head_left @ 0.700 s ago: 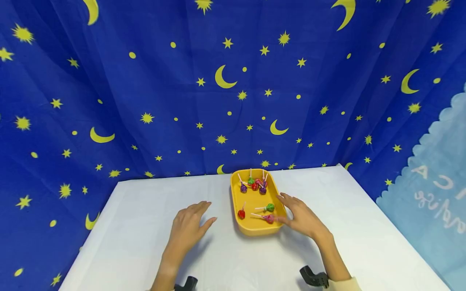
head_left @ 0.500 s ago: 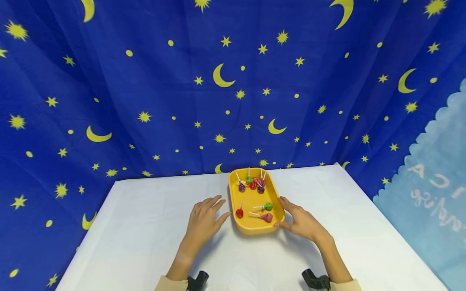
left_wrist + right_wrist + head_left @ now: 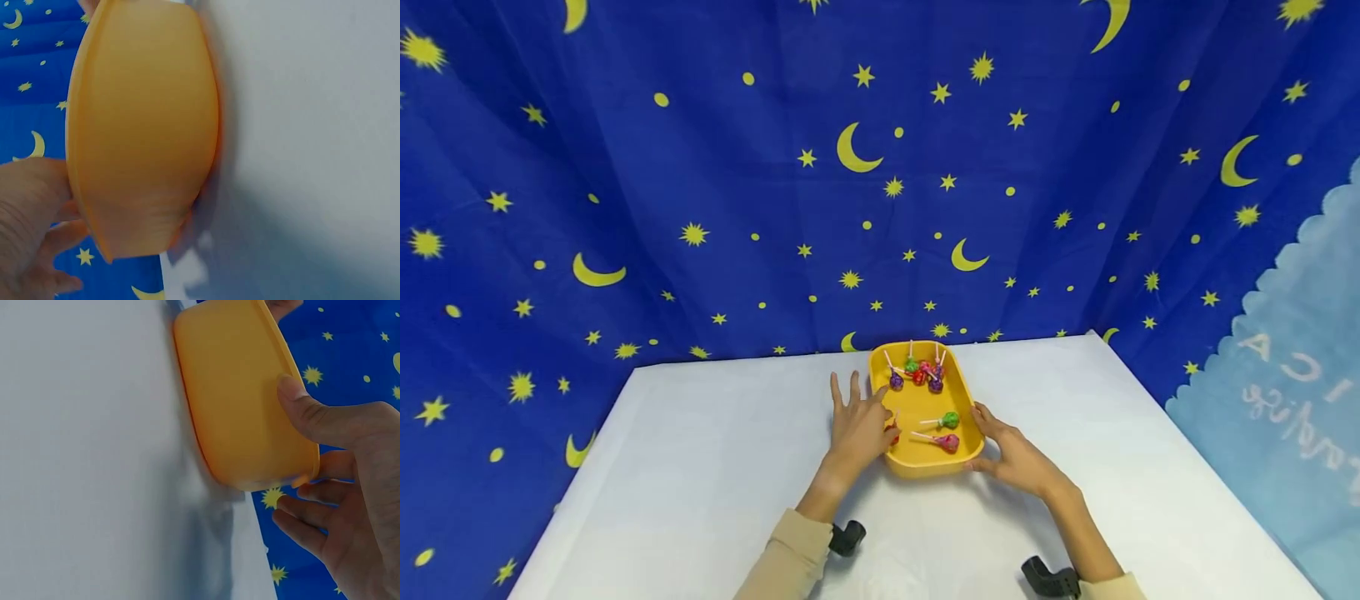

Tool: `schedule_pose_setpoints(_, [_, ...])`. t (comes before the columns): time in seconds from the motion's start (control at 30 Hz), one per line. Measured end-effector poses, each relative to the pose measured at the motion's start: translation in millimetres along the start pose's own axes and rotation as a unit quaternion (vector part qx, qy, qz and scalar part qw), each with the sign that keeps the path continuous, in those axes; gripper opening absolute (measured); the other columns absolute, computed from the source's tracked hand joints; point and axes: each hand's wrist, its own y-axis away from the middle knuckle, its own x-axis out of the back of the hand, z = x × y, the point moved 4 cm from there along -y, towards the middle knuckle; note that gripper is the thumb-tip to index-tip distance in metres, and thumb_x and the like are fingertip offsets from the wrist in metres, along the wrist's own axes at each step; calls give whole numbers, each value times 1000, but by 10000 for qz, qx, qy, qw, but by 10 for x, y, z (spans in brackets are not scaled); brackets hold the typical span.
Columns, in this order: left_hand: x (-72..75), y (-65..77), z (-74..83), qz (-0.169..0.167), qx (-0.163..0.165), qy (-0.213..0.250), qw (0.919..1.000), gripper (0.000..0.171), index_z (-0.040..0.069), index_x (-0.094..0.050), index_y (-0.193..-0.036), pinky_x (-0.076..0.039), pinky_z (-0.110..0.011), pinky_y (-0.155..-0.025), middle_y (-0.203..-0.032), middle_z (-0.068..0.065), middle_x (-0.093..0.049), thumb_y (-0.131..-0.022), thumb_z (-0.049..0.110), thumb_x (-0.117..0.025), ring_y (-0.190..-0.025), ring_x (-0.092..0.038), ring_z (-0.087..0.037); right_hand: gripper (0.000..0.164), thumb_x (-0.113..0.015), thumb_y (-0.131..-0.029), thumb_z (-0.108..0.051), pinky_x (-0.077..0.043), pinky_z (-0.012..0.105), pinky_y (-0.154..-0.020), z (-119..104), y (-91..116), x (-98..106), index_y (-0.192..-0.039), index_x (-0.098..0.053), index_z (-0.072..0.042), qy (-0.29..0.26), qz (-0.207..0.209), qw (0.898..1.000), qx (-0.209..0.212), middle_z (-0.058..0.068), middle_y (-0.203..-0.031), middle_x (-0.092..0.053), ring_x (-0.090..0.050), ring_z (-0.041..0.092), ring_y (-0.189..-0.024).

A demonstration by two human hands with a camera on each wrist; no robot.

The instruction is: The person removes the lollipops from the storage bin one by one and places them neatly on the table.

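Observation:
A yellow plastic tray (image 3: 925, 472) with lollipops in it stands on the white table. Over its near-left rim reaches my left hand (image 3: 857, 429), thumb and index finger at a red lollipop (image 3: 893, 438) and its other fingers spread; I cannot tell whether they pinch it. That lollipop is partly hidden by the fingers. Holding the tray's near-right corner is my right hand (image 3: 1018, 458), its thumb (image 3: 300, 400) on the outer wall and its fingers along the right side. Near that hand, a green lollipop (image 3: 951, 420) and a pink lollipop (image 3: 949, 443) lie in the tray.
Toward the tray's far end is a cluster of several lollipops, including a purple lollipop (image 3: 897, 381) and a green lollipop (image 3: 912, 365). Behind the table (image 3: 700, 467) hangs a blue cloth (image 3: 775, 208) with yellow moons and stars.
From the table left of the tray, my left hand has moved right and forward to the red lollipop inside. My right hand has come in from just beside the tray to hold its corner.

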Motion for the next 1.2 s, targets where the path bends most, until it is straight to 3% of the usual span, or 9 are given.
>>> schedule_pose_setpoints(0.1, [-16,-53,73,74,-179,-295,9994,16,24,-80,-91,4,-66,-115,-134,3,-62,-81,36,-78,-142,-32,-40,87,-74,-85,-40,-26,59,-113,-2,-6,6,-148,-33,4,-17,25,10000,31,26,-155,-27,-30,43,-142])
schedule_pose_setpoints(0.2, [-37,-59,126,-56,-333,-285,9990,8,23,-80,-89,-5,-59,-119,-122,6,-69,-82,26,-78,-135,-45,-32,88,-75,-84,-39,-28,58,-113,-7,-10,0,-148,-33,4,-1,10,10000,89,27,-153,-30,-31,43,-141])
schedule_pose_setpoints(0.33, [-57,-57,188,-169,-466,-107,9987,7,21,-81,-83,-20,-49,-120,-92,2,-75,-82,15,-76,-105,-65,-22,88,-74,-84,-41,-28,57,-113,3,3,1,-147,-34,4,-10,14,9999,138,27,-153,-30,-32,43,-141])
schedule_pose_setpoints(0.53, [-46,-75,250,-90,-1066,-329,9937,16,21,-75,-66,-14,-59,-118,-64,6,-67,-78,11,-75,-72,-65,-14,88,-74,-84,-43,-28,56,-114,6,-14,3,-147,-35,4,-30,-24,9999,116,25,-153,-31,-32,41,-141])
schedule_pose_setpoints(0.63, [-50,-85,292,-181,-1488,-129,9886,17,18,-71,-63,-34,-51,-113,-63,6,-67,-79,12,-74,-67,-65,-13,87,-74,-84,-42,-28,55,-114,-2,-14,20,-147,-35,4,-49,-29,9999,116,26,-153,-32,-32,41,-141])
schedule_pose_setpoints(0.7, [-70,-95,305,-397,-1557,91,9870,17,16,-70,-65,-51,-38,-94,-65,4,-66,-80,9,-73,-64,-61,-12,87,-75,-84,-40,-28,54,-114,-1,-11,25,-148,-34,4,-109,-27,9999,95,26,-153,-32,-32,41,-141])
schedule_pose_setpoints(0.83, [-127,-107,285,-789,-1516,338,9847,18,15,-70,-66,-45,-24,-55,-68,3,-65,-82,6,-69,-58,-52,-9,88,-75,-83,-41,-28,53,-114,10,-11,-2,-148,-34,3,-182,-64,9998,65,25,-153,-32,-32,40,-142])
schedule_pose_setpoints(0.97, [-114,-97,277,-909,-1632,454,9813,20,15,-73,-68,-45,-23,-55,-70,4,-67,-82,3,-68,-60,-52,-8,88,-75,-83,-42,-28,53,-114,10,-7,-20,-148,-34,2,-181,-47,9998,75,23,-153,-33,-32,39,-142])
schedule_pose_setpoints(1.2, [-45,-108,253,-672,-1792,972,9767,24,12,-76,-74,-45,-21,-59,-72,3,-66,-77,-9,-64,-65,-51,-9,88,-75,-84,-41,-28,52,-114,9,-12,-4,-148,-34,3,-109,41,9999,27,21,-153,-34,-34,38,-141])
